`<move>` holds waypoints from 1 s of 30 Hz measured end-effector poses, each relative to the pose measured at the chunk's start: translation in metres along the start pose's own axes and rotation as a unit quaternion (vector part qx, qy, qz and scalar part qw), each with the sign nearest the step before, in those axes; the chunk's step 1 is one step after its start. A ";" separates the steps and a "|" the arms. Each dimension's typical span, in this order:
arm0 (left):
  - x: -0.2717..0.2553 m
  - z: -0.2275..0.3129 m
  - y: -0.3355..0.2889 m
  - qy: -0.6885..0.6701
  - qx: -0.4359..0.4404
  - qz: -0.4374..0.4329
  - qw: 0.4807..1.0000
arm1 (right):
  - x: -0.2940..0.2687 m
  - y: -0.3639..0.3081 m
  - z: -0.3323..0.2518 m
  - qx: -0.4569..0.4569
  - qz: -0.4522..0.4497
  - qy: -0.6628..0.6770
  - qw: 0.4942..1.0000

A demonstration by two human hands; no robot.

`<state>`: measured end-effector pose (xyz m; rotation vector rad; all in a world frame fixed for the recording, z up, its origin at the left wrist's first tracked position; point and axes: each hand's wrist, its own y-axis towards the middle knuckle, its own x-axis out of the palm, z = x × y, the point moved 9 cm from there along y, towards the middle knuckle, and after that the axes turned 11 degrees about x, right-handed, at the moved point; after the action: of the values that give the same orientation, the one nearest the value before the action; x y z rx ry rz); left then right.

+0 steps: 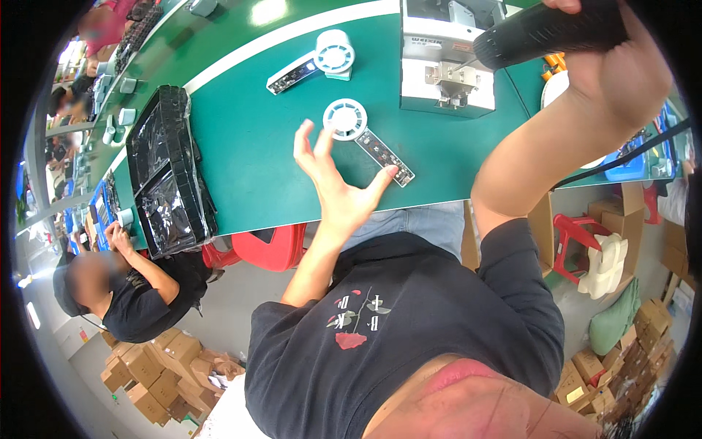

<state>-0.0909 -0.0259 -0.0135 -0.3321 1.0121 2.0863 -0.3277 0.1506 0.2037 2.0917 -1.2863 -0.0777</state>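
Observation:
A light-blue handheld fan (345, 119) with its handle's circuit board exposed lies on the green table in front of me. My left hand (342, 192) spans it, thumb on the handle's end and a finger at the fan head's rim, the other fingers spread. Raised at the right, my right hand (621, 73) is wrapped round a black electric screwdriver (548, 35). Its thin bit points down-left at the front of a metal screw feeder (446, 77); whether it touches cannot be made out. Farther back, a second fan (334, 55) of the same kind rests with its board exposed.
A black plastic-wrapped tray (170, 175) stands at the table's left. Beyond it sits a co-worker (139, 293) in dark clothing. A black cable (621, 157) crosses at the right, above a blue bin (630, 170). Red stools (270, 247) and cardboard boxes (150, 369) are on the floor.

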 end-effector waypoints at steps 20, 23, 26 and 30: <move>0.063 -0.045 0.065 -0.217 0.028 -0.306 0.926 | 0.051 -0.002 0.070 0.306 -0.176 0.057 0.934; 0.068 -0.043 0.063 -0.253 0.023 -0.317 0.914 | 0.069 -0.008 0.079 0.293 -0.273 0.092 0.912; 0.068 -0.042 0.065 -0.267 0.059 -0.312 0.910 | 0.093 -0.012 0.071 0.219 -0.384 0.128 0.888; 0.064 -0.041 0.061 -0.272 0.089 -0.286 0.915 | 0.112 -0.021 0.070 0.213 -0.393 0.145 0.882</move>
<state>-0.1826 -0.0458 -0.0406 0.0547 0.6524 1.4182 -0.2801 0.0303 0.1696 2.7555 -0.2184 0.1771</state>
